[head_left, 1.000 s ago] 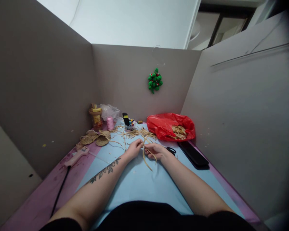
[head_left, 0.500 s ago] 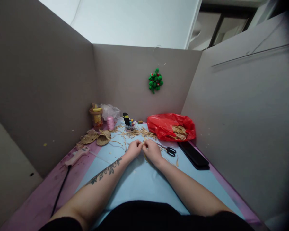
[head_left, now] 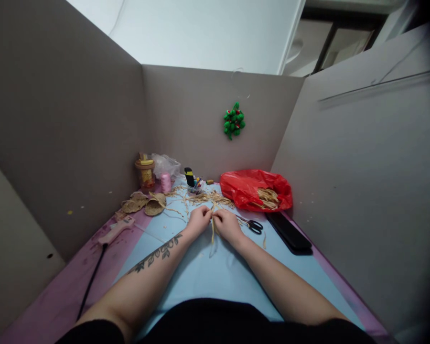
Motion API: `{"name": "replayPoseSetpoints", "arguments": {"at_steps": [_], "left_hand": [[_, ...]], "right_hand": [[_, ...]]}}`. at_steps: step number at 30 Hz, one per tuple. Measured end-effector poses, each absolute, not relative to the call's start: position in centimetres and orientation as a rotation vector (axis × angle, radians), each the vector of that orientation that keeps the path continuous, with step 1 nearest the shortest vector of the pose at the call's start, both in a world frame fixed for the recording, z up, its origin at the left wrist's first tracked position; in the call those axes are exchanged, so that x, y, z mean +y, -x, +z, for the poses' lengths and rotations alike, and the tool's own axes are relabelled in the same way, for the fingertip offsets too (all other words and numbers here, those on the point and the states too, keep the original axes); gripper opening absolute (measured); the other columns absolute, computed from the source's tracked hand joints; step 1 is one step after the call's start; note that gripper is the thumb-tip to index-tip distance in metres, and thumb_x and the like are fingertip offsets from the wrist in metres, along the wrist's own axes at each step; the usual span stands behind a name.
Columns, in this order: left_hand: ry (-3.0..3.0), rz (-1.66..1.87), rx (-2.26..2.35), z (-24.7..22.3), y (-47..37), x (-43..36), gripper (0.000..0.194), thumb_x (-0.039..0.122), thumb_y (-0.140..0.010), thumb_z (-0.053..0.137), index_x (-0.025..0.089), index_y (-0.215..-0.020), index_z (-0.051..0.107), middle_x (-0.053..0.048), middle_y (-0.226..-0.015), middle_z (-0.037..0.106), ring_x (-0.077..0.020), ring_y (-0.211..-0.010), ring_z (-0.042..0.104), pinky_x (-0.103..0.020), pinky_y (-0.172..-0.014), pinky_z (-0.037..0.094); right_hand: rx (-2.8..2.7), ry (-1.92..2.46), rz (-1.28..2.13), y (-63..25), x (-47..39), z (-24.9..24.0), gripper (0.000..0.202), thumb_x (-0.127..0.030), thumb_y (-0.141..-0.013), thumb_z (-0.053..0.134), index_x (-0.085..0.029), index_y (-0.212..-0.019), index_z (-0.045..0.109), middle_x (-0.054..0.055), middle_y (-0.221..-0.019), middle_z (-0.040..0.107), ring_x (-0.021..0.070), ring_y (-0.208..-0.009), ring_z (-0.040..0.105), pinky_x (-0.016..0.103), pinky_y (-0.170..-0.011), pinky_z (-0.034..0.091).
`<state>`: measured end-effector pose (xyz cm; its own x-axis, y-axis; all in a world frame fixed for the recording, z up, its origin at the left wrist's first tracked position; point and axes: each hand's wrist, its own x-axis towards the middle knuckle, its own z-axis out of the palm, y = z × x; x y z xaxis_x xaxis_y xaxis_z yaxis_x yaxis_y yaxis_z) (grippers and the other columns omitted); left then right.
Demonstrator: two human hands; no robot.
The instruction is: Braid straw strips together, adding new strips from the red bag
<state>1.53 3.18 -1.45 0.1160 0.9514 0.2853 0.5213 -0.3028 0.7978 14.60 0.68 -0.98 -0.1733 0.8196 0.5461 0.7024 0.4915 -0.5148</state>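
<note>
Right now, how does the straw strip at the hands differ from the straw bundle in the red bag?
Hold: the straw strip is pinched at the left hand and right hand; the straw bundle lies untouched in the red plastic bag.
Bulk: the strip looks narrow; the bundle is many strands.
Pose: the strip dangles; the bundle lies down.
Shared: tan colour.

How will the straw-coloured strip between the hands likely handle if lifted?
The straw-coloured strip is probably light, looking thin and narrow. It seems fairly floppy, since its loose end droops. It may also tangle, as the similar loose strips beyond it lie in a jumble.
</note>
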Motion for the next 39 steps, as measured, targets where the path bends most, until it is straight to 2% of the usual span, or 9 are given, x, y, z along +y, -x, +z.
{"name": "replayPoseSetpoints", "arguments": {"at_steps": [6, 14, 20, 25, 30, 37, 39], "left_hand": [[-1.806, 1.106, 1.233, -0.8, -1.5, 2.8, 0.019, 0.027, -0.072, 0.050, 0.014, -0.058, 0.052, 0.003, -0.051, 0.049, -0.0088, -0.051, 0.044, -0.020, -0.052, 0.033], [-1.680, 1.066, 1.004, -0.2, -1.4, 2.3, 0.015, 0.026, -0.071, 0.053, 0.012, -0.063, 0.052, 0.002, -0.053, 0.052, -0.0072, -0.047, 0.044, -0.019, -0.048, 0.035], [-1.568, 1.058, 1.007, -0.7, -1.5, 2.7, 0.011, 0.023, -0.070, 0.053, 0.014, -0.072, 0.049, 0.004, -0.049, 0.051, -0.0071, -0.043, 0.045, -0.018, -0.044, 0.034], [-1.607, 1.024, 0.975, -1.2, -1.2, 3.4, 0.006, 0.017, -0.068, 0.050, 0.014, -0.073, 0.050, 0.005, -0.052, 0.051, -0.0070, -0.046, 0.047, -0.018, -0.047, 0.036], [-1.842, 1.012, 1.114, -1.1, -0.6, 3.9, 0.012, 0.013, -0.064, 0.053, 0.013, -0.076, 0.057, 0.001, -0.062, 0.058, -0.0098, -0.055, 0.052, -0.021, -0.054, 0.039], [-2.054, 1.052, 1.295, 0.2, -0.5, 3.0, 0.013, 0.017, -0.066, 0.055, 0.013, -0.075, 0.064, -0.003, -0.067, 0.064, -0.0129, -0.061, 0.054, -0.023, -0.060, 0.040], [-2.028, 1.038, 1.314, 0.4, -0.6, 2.8, 0.016, 0.018, -0.066, 0.055, 0.012, -0.077, 0.066, -0.004, -0.068, 0.066, -0.0135, -0.062, 0.056, -0.024, -0.060, 0.041]], "right_hand": [[-1.709, 1.223, 0.637, -15.7, 2.1, -1.2, 0.011, -0.024, -0.066, 0.058, -0.016, -0.060, 0.058, 0.000, -0.058, 0.057, 0.0127, -0.056, 0.050, 0.024, -0.057, 0.037], [-1.458, 1.108, 1.104, -16.1, 2.9, -1.5, 0.022, -0.023, -0.051, 0.069, -0.016, -0.060, 0.050, -0.004, -0.051, 0.052, 0.0093, -0.049, 0.046, 0.022, -0.050, 0.035], [-1.448, 1.082, 1.140, -16.1, 3.2, -1.6, 0.025, -0.025, -0.050, 0.073, -0.015, -0.060, 0.052, -0.004, -0.051, 0.052, 0.0080, -0.048, 0.046, 0.021, -0.049, 0.035], [-1.453, 1.071, 1.178, -16.3, 3.4, -1.7, 0.023, -0.026, -0.050, 0.072, -0.015, -0.058, 0.053, -0.004, -0.050, 0.051, 0.0073, -0.047, 0.045, 0.021, -0.050, 0.035], [-1.476, 1.119, 1.137, -16.4, 3.4, -1.7, 0.019, -0.025, -0.053, 0.068, -0.015, -0.057, 0.053, -0.003, -0.049, 0.052, 0.0079, -0.046, 0.044, 0.021, -0.048, 0.033], [-1.571, 1.257, 0.706, -15.5, 3.1, -1.5, 0.004, -0.018, -0.054, 0.058, -0.016, -0.056, 0.055, -0.003, -0.051, 0.052, 0.0106, -0.051, 0.045, 0.022, -0.050, 0.033], [-1.547, 1.269, 0.696, -15.2, 3.0, -1.6, 0.004, -0.019, -0.055, 0.055, -0.016, -0.057, 0.054, -0.003, -0.051, 0.052, 0.0109, -0.051, 0.045, 0.022, -0.050, 0.033]]}}
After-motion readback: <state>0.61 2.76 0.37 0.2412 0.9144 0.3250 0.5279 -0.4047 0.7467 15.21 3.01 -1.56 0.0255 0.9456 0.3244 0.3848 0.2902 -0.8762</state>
